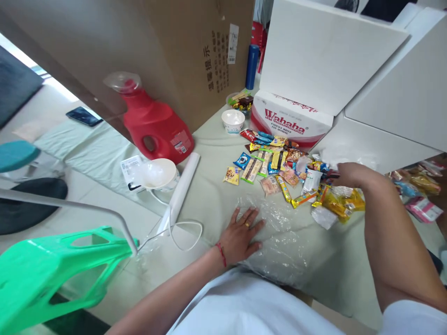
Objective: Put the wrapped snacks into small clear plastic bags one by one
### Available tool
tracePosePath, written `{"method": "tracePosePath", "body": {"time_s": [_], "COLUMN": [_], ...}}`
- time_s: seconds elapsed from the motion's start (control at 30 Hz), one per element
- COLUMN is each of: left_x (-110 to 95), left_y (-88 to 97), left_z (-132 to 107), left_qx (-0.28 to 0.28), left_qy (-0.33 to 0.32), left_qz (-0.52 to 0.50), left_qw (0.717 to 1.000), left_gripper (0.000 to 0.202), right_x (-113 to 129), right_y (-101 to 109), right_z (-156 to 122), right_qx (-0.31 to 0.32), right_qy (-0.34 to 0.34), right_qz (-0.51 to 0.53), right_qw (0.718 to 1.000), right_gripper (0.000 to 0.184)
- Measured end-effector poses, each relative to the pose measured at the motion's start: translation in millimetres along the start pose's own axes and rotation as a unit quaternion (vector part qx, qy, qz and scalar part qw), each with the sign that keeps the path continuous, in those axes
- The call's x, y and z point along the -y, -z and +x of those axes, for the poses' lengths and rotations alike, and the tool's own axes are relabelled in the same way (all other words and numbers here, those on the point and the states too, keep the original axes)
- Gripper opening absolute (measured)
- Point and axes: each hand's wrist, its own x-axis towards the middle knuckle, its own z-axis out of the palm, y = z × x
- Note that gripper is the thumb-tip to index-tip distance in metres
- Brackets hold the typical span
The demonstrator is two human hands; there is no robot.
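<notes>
My left hand (240, 235) lies flat with its fingers spread, pressing on a crinkled clear plastic bag (279, 253) at the table's near side. Further right, my right hand (351, 177) reaches into the right end of a pile of wrapped snacks, its fingers curled down and partly hidden. A dark snack packet (331, 175) shows at its fingertips. Close by are a white sachet (312, 180), thin yellow stick packs (284, 188) and yellow clear-windowed packets (337, 204). Green-edged wafer packs (252, 169) and a cream cookie packet (231, 175) lie at the pile's left.
Behind the snacks stands an open Wahaha carton (291, 118) beside a white patterned bowl (233, 121). A red detergent jug (157, 123), white tube (181, 190), larger bowl (162, 173) and cable (185, 223) are left. A green plastic stool (59, 260) stands lower left.
</notes>
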Motion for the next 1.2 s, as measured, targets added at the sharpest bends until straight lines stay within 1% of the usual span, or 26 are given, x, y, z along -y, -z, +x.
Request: {"method": "tracePosePath", "body": {"time_s": [0.07, 0.1, 0.13, 0.17, 0.2, 0.23, 0.27, 0.3, 0.33, 0.4, 0.43, 0.47, 0.53, 0.57, 0.6, 0.63, 0.7, 0.77, 0.83, 0.87, 0.93, 0.97, 1.0, 1.03, 1.1, 1.2], "left_x": [0.0, 0.0, 0.0, -0.1, -0.1, -0.1, -0.1, -0.1, -0.1, -0.2, -0.2, -0.2, 0.2, 0.4, 0.7, 0.9, 1.2, 1.3, 1.0, 0.8, 0.4, 0.2, 0.0, 0.0, 0.3, 0.7], "left_y": [0.5, 0.9, 1.4, 2.0, 2.5, 3.0, 3.5, 3.9, 4.1, 4.0, 3.7, 3.3, 2.1, 1.5, 0.9, 0.4, -0.4, -1.1, -1.5, -1.6, -1.2, -0.8, -0.2, 0.5, 1.2, -0.4], "left_z": [0.2, 0.3, 0.4, 0.5, 0.5, 0.5, 0.4, 0.2, -0.1, -1.0, -1.5, -2.0, -2.8, -3.0, -3.2, -3.2, -3.5, -4.0, -4.6, -4.6, -3.5, -2.2, -0.3, 1.8, 6.5, 12.1], "left_qx": [-0.002, -0.002, -0.002, -0.002, -0.003, -0.005, -0.006, -0.009, -0.011, -0.016, -0.019, -0.023, -0.029, -0.029, -0.029, -0.029, -0.028, -0.032, -0.036, -0.039, -0.045, -0.047, -0.049, -0.050, -0.048, -0.042], "left_qy": [-0.001, -0.002, -0.004, -0.005, -0.005, -0.005, -0.004, -0.004, -0.005, -0.004, -0.003, -0.002, 0.000, 0.001, 0.001, 0.002, 0.002, 0.003, 0.002, 0.001, 0.002, 0.005, 0.009, 0.016, 0.029, 0.038], "left_qz": [-0.007, -0.011, -0.015, -0.019, -0.023, -0.025, -0.027, -0.029, -0.029, -0.030, -0.031, -0.031, -0.033, -0.035, -0.036, -0.037, -0.037, -0.036, -0.034, -0.033, -0.031, -0.031, -0.033, -0.036, -0.040, -0.036], "left_qw": [1.000, 1.000, 1.000, 1.000, 1.000, 1.000, 1.000, 1.000, 0.999, 0.999, 0.999, 0.999, 0.999, 0.999, 0.999, 0.999, 0.999, 0.999, 0.999, 0.999, 0.999, 0.998, 0.998, 0.998, 0.998, 0.998], "left_gripper": [0.071, 0.071, 0.071, 0.071, 0.070, 0.070, 0.070, 0.069, 0.069, 0.067, 0.066, 0.065, 0.063, 0.062, 0.061, 0.060, 0.060, 0.059, 0.059, 0.060, 0.061, 0.061, 0.062, 0.063, 0.065, 0.068], "right_x": [-4.1, 1.8, 14.2, 33.1, 57.7, 86.7, 118.0, 149.7, 179.8, 229.4, 247.4, 260.9, 276.3, 279.7, 281.6, 282.5, 283.0, 280.4, 270.8, 262.5, 239.1, 225.5, 211.8, 199.2, 180.7, 171.0], "right_y": [18.3, 25.6, 30.2, 31.7, 29.6, 24.2, 16.0, 5.8, -5.4, -27.2, -36.5, -44.2, -55.4, -59.2, -62.1, -64.2, -65.9, -63.0, -54.0, -47.6, -34.1, -28.9, -25.8, -25.3, -31.6, -47.9], "right_z": [-2.6, -3.0, -1.7, 1.8, 8.0, 17.3, 29.6, 44.4, 60.8, 94.8, 110.1, 123.1, 140.3, 144.4, 146.0, 145.4, 140.3, 132.0, 119.0, 109.2, 79.5, 59.1, 35.1, 8.5, -47.5, -119.2], "right_qx": [0.014, 0.005, -0.026, -0.070, -0.115, -0.138, -0.151, -0.156, -0.149, -0.101, -0.063, -0.017, 0.072, 0.105, 0.124, 0.128, 0.107, 0.076, 0.036, 0.008, -0.045, -0.058, -0.053, -0.032, 0.011, 0.029], "right_qy": [-0.081, -0.100, -0.081, -0.025, 0.072, 0.181, 0.264, 0.324, 0.369, 0.438, 0.469, 0.498, 0.538, 0.545, 0.542, 0.534, 0.517, 0.503, 0.470, 0.442, 0.386, 0.369, 0.365, 0.370, 0.367, 0.311], "right_qz": [-0.053, -0.071, -0.068, -0.049, -0.014, 0.023, 0.036, 0.036, 0.034, 0.019, 0.006, -0.012, -0.055, -0.077, -0.098, -0.116, -0.142, -0.149, -0.129, -0.109, -0.054, -0.023, 0.007, 0.030, 0.061, 0.085], "right_qw": [0.995, 0.992, 0.994, 0.996, 0.991, 0.974, 0.952, 0.932, 0.917, 0.893, 0.881, 0.867, 0.838, 0.828, 0.825, 0.828, 0.837, 0.848, 0.872, 0.890, 0.920, 0.927, 0.929, 0.928, 0.928, 0.946], "right_gripper": [0.031, 0.026, 0.022, 0.025, 0.033, 0.043, 0.051, 0.056, 0.059, 0.061, 0.060, 0.058, 0.054, 0.054, 0.056, 0.060, 0.063, 0.051, 0.038, 0.037, 0.039, 0.038, 0.035, 0.030, 0.027, 0.027]}}
